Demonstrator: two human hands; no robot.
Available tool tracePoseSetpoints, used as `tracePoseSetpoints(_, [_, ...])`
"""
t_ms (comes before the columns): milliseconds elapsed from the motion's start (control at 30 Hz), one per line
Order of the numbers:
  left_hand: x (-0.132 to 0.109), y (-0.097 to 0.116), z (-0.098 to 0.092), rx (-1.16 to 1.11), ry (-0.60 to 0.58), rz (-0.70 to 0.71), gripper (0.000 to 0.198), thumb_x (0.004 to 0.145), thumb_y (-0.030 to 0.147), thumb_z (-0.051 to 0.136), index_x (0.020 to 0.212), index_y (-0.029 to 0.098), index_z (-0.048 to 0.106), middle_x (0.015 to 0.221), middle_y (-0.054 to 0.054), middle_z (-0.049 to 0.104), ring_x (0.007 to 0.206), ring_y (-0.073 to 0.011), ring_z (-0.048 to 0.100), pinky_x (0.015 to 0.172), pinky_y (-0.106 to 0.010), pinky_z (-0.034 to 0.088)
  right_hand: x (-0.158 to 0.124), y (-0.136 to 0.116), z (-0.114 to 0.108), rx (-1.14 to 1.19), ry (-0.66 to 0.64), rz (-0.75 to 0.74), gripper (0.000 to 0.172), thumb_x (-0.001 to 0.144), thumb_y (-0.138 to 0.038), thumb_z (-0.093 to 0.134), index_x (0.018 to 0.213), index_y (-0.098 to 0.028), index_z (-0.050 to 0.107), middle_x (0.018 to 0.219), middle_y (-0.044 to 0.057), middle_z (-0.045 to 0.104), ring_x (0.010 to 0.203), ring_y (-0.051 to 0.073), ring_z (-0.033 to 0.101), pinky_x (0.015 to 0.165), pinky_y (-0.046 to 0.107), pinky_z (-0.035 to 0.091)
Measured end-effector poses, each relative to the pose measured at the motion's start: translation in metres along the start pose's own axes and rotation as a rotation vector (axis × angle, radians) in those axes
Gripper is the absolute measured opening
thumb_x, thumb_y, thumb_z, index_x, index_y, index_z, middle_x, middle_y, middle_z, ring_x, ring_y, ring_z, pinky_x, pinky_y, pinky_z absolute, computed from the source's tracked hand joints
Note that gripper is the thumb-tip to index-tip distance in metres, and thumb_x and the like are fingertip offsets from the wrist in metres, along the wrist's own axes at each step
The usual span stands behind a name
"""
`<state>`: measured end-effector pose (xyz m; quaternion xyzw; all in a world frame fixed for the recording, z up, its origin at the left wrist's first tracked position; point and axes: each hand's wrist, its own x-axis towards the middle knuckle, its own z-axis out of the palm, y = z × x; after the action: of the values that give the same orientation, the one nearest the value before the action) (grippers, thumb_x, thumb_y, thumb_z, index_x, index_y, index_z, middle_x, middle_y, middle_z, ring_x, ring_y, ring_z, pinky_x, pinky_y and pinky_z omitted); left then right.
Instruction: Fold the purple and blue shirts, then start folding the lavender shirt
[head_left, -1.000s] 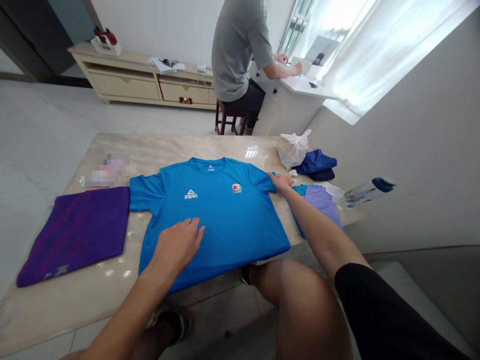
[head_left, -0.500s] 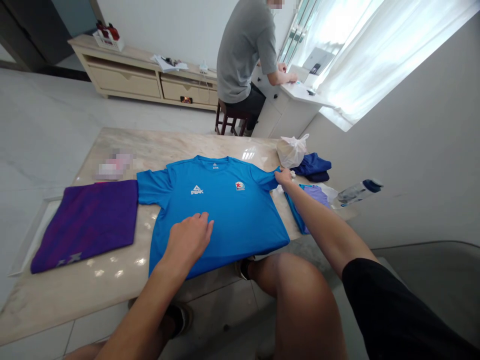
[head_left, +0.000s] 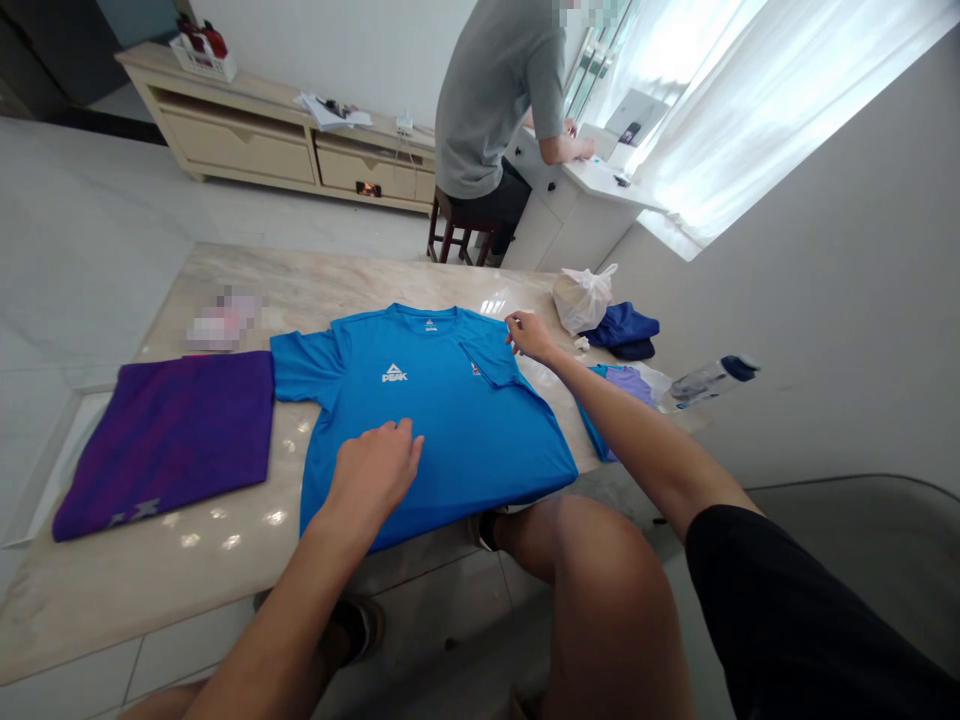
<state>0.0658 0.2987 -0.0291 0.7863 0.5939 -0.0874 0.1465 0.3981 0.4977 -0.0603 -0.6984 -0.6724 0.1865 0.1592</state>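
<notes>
A blue T-shirt point(head_left: 442, 440) with a white PEAK logo lies flat, front up, on a marble table point(head_left: 300, 285). My left hand point(head_left: 373, 478) rests with spread fingers on its lower middle. My right hand point(head_left: 529, 336) pinches the tip of the shirt's sleeve point(head_left: 487, 362), which is folded inward over the chest. That fold hides most of the small red-and-white badge. To the left of the shirt, touching its sleeve, lies a folded purple garment point(head_left: 165, 440).
Beyond the shirt are a blurred pink item point(head_left: 225, 325), a white plastic bag point(head_left: 583, 300), a navy garment point(head_left: 622, 328), a folded lilac-and-blue garment point(head_left: 619, 395) and a lying water bottle point(head_left: 709, 382). A seated person point(head_left: 499, 100) works at a white desk point(head_left: 600, 190).
My right hand has moved inward, carrying the sleeve over the shirt's chest and covering the badge. My left hand stays in nearly the same place on the shirt.
</notes>
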Motion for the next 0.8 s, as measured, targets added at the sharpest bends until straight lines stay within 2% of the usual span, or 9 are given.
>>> tracePoseSetpoints(67, [0.001,0.000,0.001,0.002,-0.006,-0.004,0.048,0.118,0.036,0.033,0.142,0.015,0.070,0.132,-0.019,0.079,0.113,-0.0369,0.079,0.081,-0.039,0.059,-0.002,0.008,-0.001,-0.113,0.025,0.030,0.029,0.113,-0.018,0.046,0.124,-0.015,0.073,0.098,0.009,0.085,0.074,0.018,0.079,0.078,0.027,0.058])
tracePoseSetpoints(133, [0.001,-0.001,0.002,0.005,-0.006,-0.006,0.049,0.118,0.036,0.032,0.141,0.015,0.070,0.130,-0.019,0.080,0.112,-0.0367,0.079,0.081,-0.039,0.059,-0.005,0.016,0.003,-0.233,0.032,0.035,0.028,0.110,-0.015,0.051,0.125,-0.015,0.074,0.112,0.012,0.085,0.096,0.023,0.081,0.088,0.029,0.058])
tracePoseSetpoints(233, [0.002,0.001,0.003,0.007,-0.007,-0.002,0.049,0.118,0.036,0.032,0.139,0.015,0.071,0.128,-0.019,0.080,0.110,-0.0366,0.080,0.079,-0.039,0.059,-0.008,0.019,0.022,-0.295,0.036,0.021,0.022,0.108,-0.020,0.058,0.120,-0.017,0.077,0.128,0.016,0.082,0.118,0.029,0.076,0.098,0.032,0.056])
tracePoseSetpoints(300, [0.002,0.002,0.004,0.014,-0.009,0.000,0.049,0.118,0.036,0.032,0.139,0.015,0.071,0.127,-0.019,0.080,0.109,-0.0367,0.080,0.079,-0.040,0.059,-0.008,0.016,0.040,-0.295,0.012,-0.001,0.022,0.111,-0.032,0.061,0.118,-0.018,0.076,0.127,0.016,0.082,0.117,0.029,0.075,0.098,0.033,0.055])
tracePoseSetpoints(400, [0.002,0.005,0.005,0.029,-0.010,-0.001,0.049,0.118,0.036,0.032,0.140,0.016,0.070,0.129,-0.019,0.080,0.109,-0.0371,0.080,0.079,-0.040,0.059,-0.004,0.007,0.066,-0.338,-0.020,-0.078,0.037,0.112,-0.053,0.061,0.113,-0.019,0.075,0.125,0.015,0.080,0.116,0.030,0.071,0.101,0.035,0.053])
tracePoseSetpoints(467, [0.004,0.006,0.007,0.033,-0.017,-0.005,0.050,0.118,0.036,0.032,0.141,0.016,0.070,0.131,-0.019,0.079,0.110,-0.0376,0.080,0.079,-0.040,0.059,0.000,0.002,0.077,-0.381,-0.027,-0.132,0.040,0.110,-0.058,0.063,0.110,-0.019,0.074,0.125,0.016,0.078,0.120,0.032,0.067,0.104,0.039,0.052])
tracePoseSetpoints(600, [0.006,0.006,0.010,0.025,-0.044,-0.008,0.051,0.117,0.036,0.032,0.142,0.016,0.071,0.132,-0.021,0.079,0.110,-0.0384,0.079,0.080,-0.042,0.059,0.008,-0.002,0.081,-0.407,-0.059,-0.169,0.032,0.114,-0.043,0.056,0.108,-0.019,0.075,0.122,0.017,0.078,0.118,0.034,0.065,0.104,0.042,0.050])
tracePoseSetpoints(733, [0.006,0.005,0.013,0.014,-0.039,-0.001,0.050,0.116,0.037,0.033,0.140,0.016,0.072,0.130,-0.021,0.079,0.110,-0.0378,0.080,0.080,-0.040,0.059,0.008,0.002,0.072,-0.331,-0.088,-0.217,0.031,0.115,-0.029,0.047,0.109,-0.019,0.076,0.120,0.013,0.080,0.114,0.029,0.066,0.103,0.036,0.049])
tracePoseSetpoints(800, [0.004,0.005,0.013,0.008,-0.035,0.000,0.050,0.117,0.037,0.033,0.139,0.015,0.072,0.130,-0.021,0.079,0.109,-0.0373,0.080,0.079,-0.039,0.058,0.004,0.007,0.066,-0.314,-0.060,-0.212,0.030,0.114,-0.026,0.046,0.115,-0.018,0.075,0.124,0.014,0.079,0.118,0.028,0.066,0.107,0.036,0.048])
